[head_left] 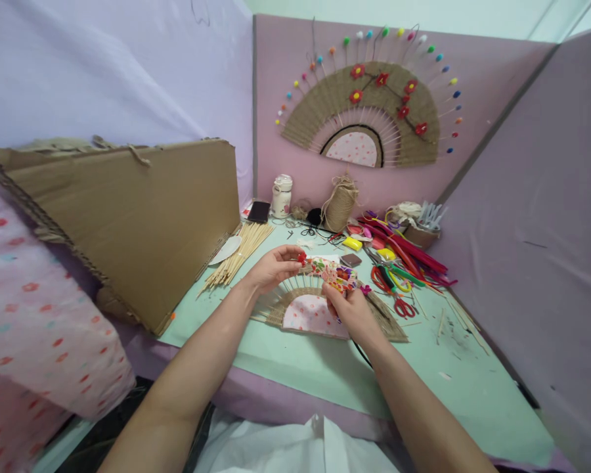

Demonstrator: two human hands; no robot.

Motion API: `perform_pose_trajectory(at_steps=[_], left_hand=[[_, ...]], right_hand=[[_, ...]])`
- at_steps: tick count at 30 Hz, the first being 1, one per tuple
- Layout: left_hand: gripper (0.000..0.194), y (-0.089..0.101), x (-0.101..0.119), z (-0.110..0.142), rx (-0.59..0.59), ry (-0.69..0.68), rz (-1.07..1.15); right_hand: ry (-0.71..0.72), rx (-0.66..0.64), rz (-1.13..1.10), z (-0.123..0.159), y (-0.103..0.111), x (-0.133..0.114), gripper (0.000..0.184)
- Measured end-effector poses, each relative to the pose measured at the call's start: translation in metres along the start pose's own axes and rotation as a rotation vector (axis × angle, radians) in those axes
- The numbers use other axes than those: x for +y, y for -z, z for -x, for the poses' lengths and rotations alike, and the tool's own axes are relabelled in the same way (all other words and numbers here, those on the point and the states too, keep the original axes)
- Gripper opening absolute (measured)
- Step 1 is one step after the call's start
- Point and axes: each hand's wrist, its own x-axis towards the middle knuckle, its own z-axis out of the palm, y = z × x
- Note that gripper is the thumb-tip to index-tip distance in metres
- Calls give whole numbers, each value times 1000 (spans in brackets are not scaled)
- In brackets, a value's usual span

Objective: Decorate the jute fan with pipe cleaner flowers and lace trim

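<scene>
My left hand (pixel 278 266) is closed in a pinch on a small red flower (pixel 302 258). A colourful flower-patterned piece (pixel 339 276) is gripped between the thumb and fingers of my right hand (pixel 350 309); whether it is cloth or paper I cannot tell. Both hands are raised over a half-round burlap fan (pixel 270 318) with thin stick ribs, lying on the pale green table. At its centre is a pink dotted half-circle (pixel 311 313). Part of the fan is hidden by my right hand.
Bamboo sticks (pixel 246 253) and a cardboard sheet (pixel 128 223) are on the left. Behind stand a white bottle (pixel 282 197) and a twine roll (pixel 341 202). Red scissors (pixel 404 307), pliers and pipe cleaners (pixel 414 246) lie right. A finished-looking fan (pixel 320 98) hangs on the wall.
</scene>
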Motion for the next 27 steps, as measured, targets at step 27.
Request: perform_pose_trajectory(at_steps=[27], left_hand=[[34, -2, -2, 0, 45, 2, 20]], right_hand=[[10, 17, 37, 0, -5, 5, 42]])
